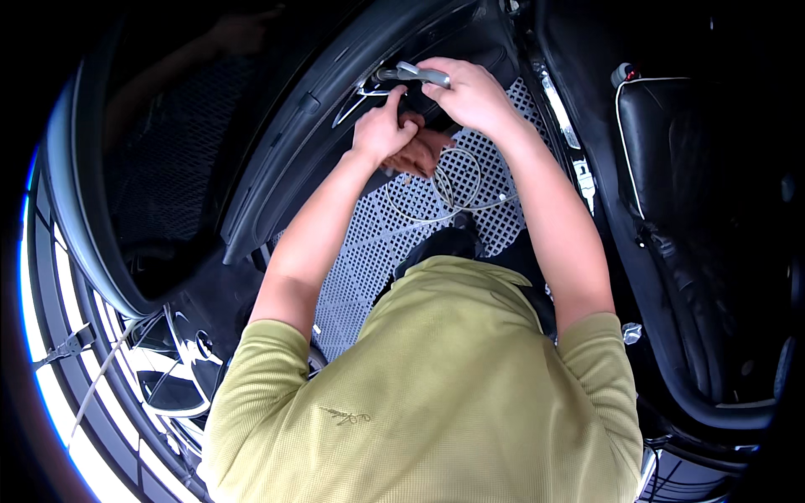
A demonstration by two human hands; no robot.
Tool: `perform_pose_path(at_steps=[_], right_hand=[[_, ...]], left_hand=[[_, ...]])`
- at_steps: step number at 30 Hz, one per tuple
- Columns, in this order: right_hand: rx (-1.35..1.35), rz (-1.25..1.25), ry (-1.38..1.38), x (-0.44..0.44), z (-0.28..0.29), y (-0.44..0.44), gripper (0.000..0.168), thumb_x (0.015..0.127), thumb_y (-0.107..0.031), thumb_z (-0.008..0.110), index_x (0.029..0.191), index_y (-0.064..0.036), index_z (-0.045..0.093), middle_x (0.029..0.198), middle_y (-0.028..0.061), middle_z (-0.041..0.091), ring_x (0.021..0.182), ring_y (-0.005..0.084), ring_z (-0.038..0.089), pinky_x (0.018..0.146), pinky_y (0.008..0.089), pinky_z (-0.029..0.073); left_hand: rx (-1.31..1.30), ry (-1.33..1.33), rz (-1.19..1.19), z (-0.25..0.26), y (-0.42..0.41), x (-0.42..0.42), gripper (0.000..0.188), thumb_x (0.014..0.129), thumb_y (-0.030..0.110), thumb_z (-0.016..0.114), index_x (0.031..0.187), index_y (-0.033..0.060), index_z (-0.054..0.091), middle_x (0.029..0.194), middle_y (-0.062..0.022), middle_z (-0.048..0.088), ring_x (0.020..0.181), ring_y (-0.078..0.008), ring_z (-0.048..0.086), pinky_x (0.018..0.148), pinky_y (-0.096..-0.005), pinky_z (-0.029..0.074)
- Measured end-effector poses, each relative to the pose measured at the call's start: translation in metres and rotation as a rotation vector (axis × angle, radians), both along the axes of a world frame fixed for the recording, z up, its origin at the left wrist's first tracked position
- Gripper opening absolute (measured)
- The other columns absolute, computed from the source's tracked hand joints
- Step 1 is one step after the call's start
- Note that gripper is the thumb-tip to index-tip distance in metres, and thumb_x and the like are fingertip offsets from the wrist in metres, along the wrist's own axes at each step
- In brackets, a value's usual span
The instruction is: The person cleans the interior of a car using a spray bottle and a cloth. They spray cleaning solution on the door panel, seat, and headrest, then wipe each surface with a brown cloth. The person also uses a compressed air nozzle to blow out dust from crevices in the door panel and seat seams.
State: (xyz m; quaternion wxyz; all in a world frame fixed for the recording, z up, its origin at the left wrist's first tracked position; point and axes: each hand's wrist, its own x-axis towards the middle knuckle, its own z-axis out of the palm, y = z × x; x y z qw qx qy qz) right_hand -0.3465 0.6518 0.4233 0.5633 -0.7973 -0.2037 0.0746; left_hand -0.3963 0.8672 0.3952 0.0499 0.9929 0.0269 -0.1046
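Note:
At the inner panel of an open car door (277, 144), my right hand (468, 94) grips a grey metal hand tool, seemingly an air gun (427, 74). Its front end points left at the chrome interior door handle (375, 92). My left hand (380, 129) is just below, its index finger raised near the handle's trim and its other fingers curled on a reddish-brown cloth (418, 154), which hangs down beneath the palm. What the tool's tip touches cannot be made out.
Below lies a grey perforated floor grating (358, 251) with a loosely coiled pale hose (462, 204) on it. To the right are the car's door sill (560, 107) and a black seat with white piping (666, 144). The door's window glass (170, 144) rises at the left.

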Motion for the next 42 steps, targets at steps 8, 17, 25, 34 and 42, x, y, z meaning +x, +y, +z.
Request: perform_pose_path(at_steps=[8, 17, 25, 34, 42], right_hand=[[-0.379, -0.165, -0.213, -0.069, 0.034, 0.001, 0.040, 0.090, -0.011, 0.062, 0.130, -0.011, 0.063, 0.104, 0.0188, 0.072, 0.092, 0.0403, 0.071, 0.080, 0.0480, 0.057], [0.055, -0.240, -0.043, -0.139, 0.005, 0.025, 0.034, 0.090, -0.012, 0.065, 0.124, -0.010, 0.069, 0.102, 0.0198, 0.073, 0.096, 0.0372, 0.072, 0.084, 0.0433, 0.058], [0.281, -0.498, 0.015, -0.180, -0.063, 0.060, 0.038, 0.093, -0.017, 0.069, 0.130, -0.012, 0.065, 0.094, 0.0133, 0.074, 0.081, 0.0296, 0.072, 0.074, 0.0374, 0.056], [0.496, -0.716, 0.206, -0.100, -0.119, 0.036, 0.038, 0.094, -0.016, 0.070, 0.131, -0.013, 0.064, 0.087, 0.0110, 0.071, 0.076, 0.0203, 0.069, 0.072, 0.0320, 0.053], [0.840, -0.639, 0.151, -0.009, -0.151, -0.069, 0.041, 0.096, -0.008, 0.068, 0.136, -0.004, 0.060, 0.092, 0.0027, 0.071, 0.073, 0.0079, 0.062, 0.064, 0.0222, 0.050]], left_hand=[[-0.030, 0.017, -0.054, 0.005, 0.012, -0.010, 0.080, 0.083, 0.038, 0.060, 0.157, 0.0189, 0.034, 0.090, -0.0207, 0.075, 0.088, -0.0386, 0.073, 0.086, -0.0483, 0.058], [-1.200, 0.312, 0.645, -0.044, 0.061, -0.090, 0.050, 0.102, 0.028, 0.052, 0.147, 0.0062, 0.049, 0.123, -0.0148, 0.072, 0.101, -0.0325, 0.073, 0.087, -0.0483, 0.057], [-1.203, -0.408, 0.429, 0.032, 0.117, -0.209, 0.040, 0.102, 0.024, 0.062, 0.134, 0.0011, 0.058, 0.135, -0.0153, 0.062, 0.126, -0.0241, 0.058, 0.105, -0.0385, 0.046], [0.596, 0.200, -0.656, 0.000, 0.087, -0.038, 0.102, 0.078, 0.026, 0.081, 0.160, 0.0035, 0.024, 0.158, -0.0230, 0.032, 0.147, -0.0411, 0.030, 0.122, -0.0559, 0.024], [1.229, -0.088, -1.002, 0.001, -0.091, 0.137, 0.091, 0.089, 0.059, 0.061, 0.158, 0.0054, 0.035, 0.164, -0.0123, 0.034, 0.155, -0.0302, 0.022, 0.124, -0.0557, 0.014]])
